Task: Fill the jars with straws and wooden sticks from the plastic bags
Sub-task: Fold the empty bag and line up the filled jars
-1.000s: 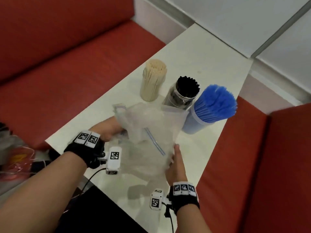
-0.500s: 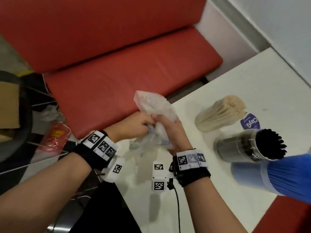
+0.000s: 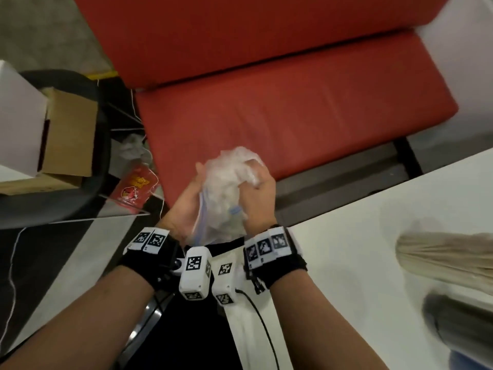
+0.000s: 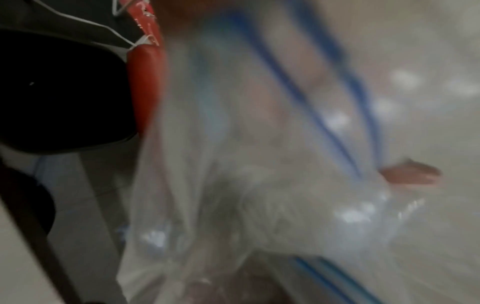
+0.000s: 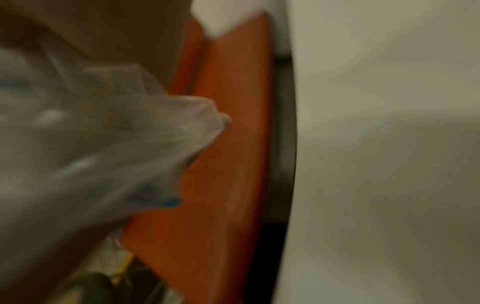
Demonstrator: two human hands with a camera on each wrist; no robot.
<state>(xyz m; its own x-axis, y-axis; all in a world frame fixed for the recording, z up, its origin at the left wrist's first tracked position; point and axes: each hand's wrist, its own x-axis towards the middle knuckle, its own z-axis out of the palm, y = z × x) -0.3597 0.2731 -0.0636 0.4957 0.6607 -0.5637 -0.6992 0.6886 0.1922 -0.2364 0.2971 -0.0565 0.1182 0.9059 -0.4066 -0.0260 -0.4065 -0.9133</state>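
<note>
While both hands bunch the bag, I see it held over the red bench, off the table.
At its crumpled top the right hand curls its fingers over; the left hand cups its side, thumb straight, other fingers hidden, so I cannot tell their curl.

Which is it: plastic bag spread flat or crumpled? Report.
Crumpled: the left hand and right hand squeeze the plastic bag into a wad.
</note>
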